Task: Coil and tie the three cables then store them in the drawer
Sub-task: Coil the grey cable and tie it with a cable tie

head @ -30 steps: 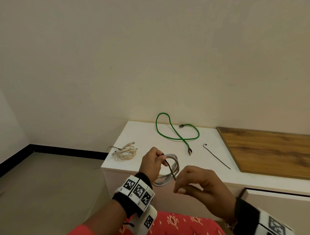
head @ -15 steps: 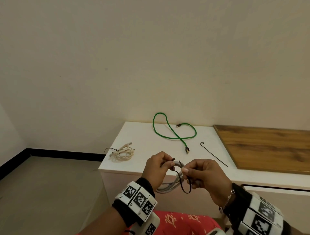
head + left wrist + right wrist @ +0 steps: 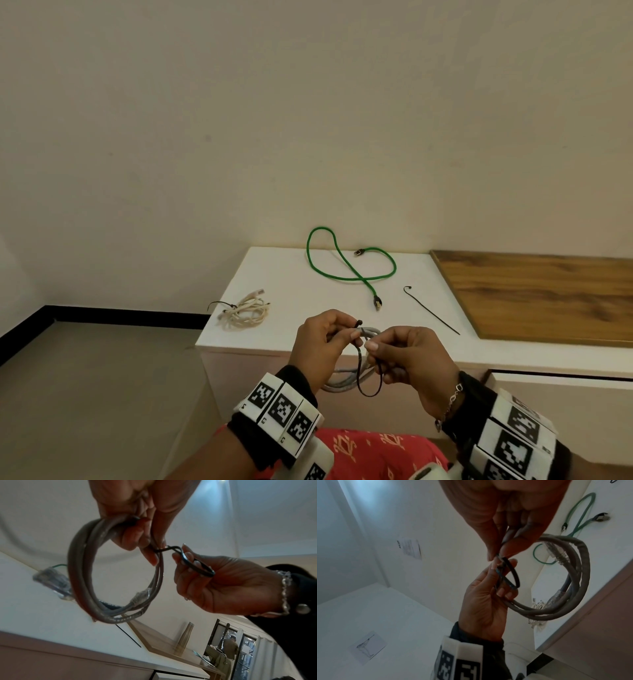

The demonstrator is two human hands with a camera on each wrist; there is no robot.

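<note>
Behind your work, a wooden board point(image 3: 548, 294) lies flat along the right side of the white counter point(image 3: 274, 274). A steel tumbler point(image 3: 186, 634) stands upright on that board. Two paper sheets: one on the wall point(image 3: 410, 549), another point(image 3: 367, 647) bearing a drawing. Far off, a window point(image 3: 240, 649).

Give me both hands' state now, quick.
Left hand: closed, gripping the coiled grey cable.
Right hand: closed, pinching the black cable tie looped around that coil.

Matt grey sheath on the cable point(image 3: 80, 566) — clear plastic plugs. Smooth white top point(image 3: 287, 274) beside grained wood board point(image 3: 534, 294).
</note>
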